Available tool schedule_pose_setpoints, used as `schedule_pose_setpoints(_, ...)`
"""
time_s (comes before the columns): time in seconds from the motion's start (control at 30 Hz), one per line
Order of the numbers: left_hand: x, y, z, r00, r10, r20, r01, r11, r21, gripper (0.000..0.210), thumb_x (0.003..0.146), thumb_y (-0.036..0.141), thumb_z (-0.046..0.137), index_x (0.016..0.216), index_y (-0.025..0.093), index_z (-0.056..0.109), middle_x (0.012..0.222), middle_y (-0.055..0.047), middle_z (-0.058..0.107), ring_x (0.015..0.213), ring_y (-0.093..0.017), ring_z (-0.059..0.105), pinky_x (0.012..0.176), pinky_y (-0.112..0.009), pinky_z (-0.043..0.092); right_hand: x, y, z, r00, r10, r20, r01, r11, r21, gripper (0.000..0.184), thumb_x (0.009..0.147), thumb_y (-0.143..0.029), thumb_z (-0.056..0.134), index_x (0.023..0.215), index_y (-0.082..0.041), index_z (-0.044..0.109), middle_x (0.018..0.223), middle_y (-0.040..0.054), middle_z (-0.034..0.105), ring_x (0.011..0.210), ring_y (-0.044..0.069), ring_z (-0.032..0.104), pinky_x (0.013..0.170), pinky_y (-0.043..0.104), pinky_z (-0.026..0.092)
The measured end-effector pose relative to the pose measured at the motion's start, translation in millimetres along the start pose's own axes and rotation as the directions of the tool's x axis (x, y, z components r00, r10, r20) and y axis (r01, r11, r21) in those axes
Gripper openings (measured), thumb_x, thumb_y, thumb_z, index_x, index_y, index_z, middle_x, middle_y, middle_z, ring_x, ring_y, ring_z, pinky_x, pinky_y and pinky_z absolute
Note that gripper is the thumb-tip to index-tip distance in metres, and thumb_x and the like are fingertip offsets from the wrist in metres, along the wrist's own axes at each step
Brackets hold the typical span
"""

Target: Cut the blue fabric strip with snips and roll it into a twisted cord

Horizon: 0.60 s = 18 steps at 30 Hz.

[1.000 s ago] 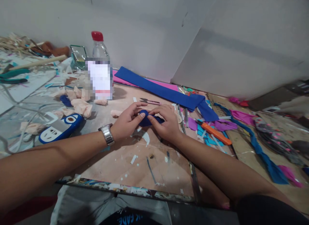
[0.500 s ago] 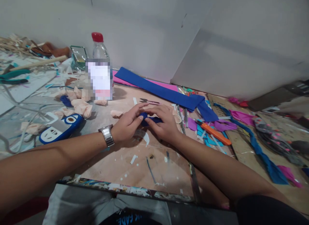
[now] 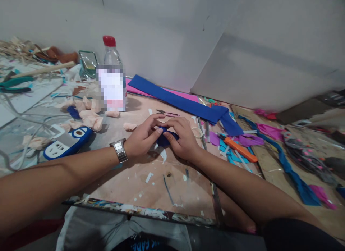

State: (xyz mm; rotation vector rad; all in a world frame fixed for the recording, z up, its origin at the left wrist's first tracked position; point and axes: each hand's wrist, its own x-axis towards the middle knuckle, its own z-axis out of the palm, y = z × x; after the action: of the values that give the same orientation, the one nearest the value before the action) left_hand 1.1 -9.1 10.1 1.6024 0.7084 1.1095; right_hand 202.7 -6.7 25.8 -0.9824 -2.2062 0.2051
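My left hand (image 3: 142, 136), with a metal watch (image 3: 119, 151) on its wrist, and my right hand (image 3: 183, 138) meet above the middle of the board. Between their thumbs and fingers is a small piece of crumpled dark-blue paper (image 3: 163, 140), which looks like crepe. Both hands are closed on it, thumb tips almost together; part of the piece is hidden by the fingers. Just beyond the hands lies a slim pointed tool (image 3: 167, 113). A pale ring (image 3: 197, 132), perhaps tape, rests right of my right hand, and a peach scrap (image 3: 130, 127) is left of my left hand.
A folded blue strip (image 3: 175, 100) lies along the wall. An orange cutter (image 3: 239, 149) sits among scraps at right. A blue-and-white power strip (image 3: 68, 142) with cables, a red-capped bottle (image 3: 109, 41) behind a blurred screen, and green-handled pliers (image 3: 16, 85) stand or lie left.
The blue paper has been turned and bunched between my fingers, and a wider, folded part now shows below the thumbs. My hands have stayed in nearly the same place.
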Motion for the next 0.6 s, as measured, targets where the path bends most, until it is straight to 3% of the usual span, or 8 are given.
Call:
schedule_pose_setpoints(0.13,1.1,-1.1,-0.5,0.999,-0.005,-0.043,0.007,0.999,0.043,0.04,0.097,0.037,0.066,0.132,0.022,0.056,0.122,-0.011,0.066,0.093,-0.016,0.066,0.073,-0.026,0.052,1.0,1.0,0.9,1.0,0.013,-0.026,-0.013,1.0,0.005,0.017,0.101,-0.037,0.059,0.113,-0.027,0.066,0.116,0.0077,0.072,0.119,0.029,0.061,0.106,0.05,0.041)
schedule_pose_setpoints(0.27,3.3,-3.2,-1.9,0.992,-0.094,-0.083,0.093,0.995,-0.027,0.038,0.1,0.042,0.06,0.132,0.023,0.053,0.104,-0.005,0.066,0.064,-0.01,0.055,0.056,-0.022,0.044,1.8,1.5,1.5,0.999,0.011,-0.035,-0.01,1.0,0.009,0.026,0.099,-0.039,0.062,0.12,-0.025,0.063,0.111,0.0082,0.072,0.112,0.029,0.063,0.101,0.049,0.044)
schedule_pose_setpoints(0.43,5.3,-5.9,-2.6,0.983,-0.069,-0.171,0.067,0.998,-0.016,0.025,0.101,0.037,0.058,0.121,0.021,0.058,0.102,-0.003,0.064,0.086,-0.014,0.061,0.073,-0.024,0.049,1.1,2.1,1.2,0.997,0.031,-0.067,-0.031,1.0,0.003,0.021,0.097,-0.039,0.065,0.112,-0.025,0.063,0.105,0.0074,0.072,0.107,0.028,0.065,0.097,0.047,0.045)
schedule_pose_setpoints(0.6,5.3,-5.4,-2.4,0.982,-0.059,-0.181,0.065,0.998,0.026,0.023,0.101,0.036,0.058,0.118,0.021,0.06,0.101,-0.003,0.062,0.085,-0.015,0.059,0.072,-0.025,0.049,2.1,1.6,0.6,0.995,0.018,-0.098,-0.017,1.0,0.003,0.009,0.097,-0.034,0.065,0.099,-0.025,0.065,0.097,0.0052,0.074,0.101,0.026,0.066,0.096,0.046,0.045)
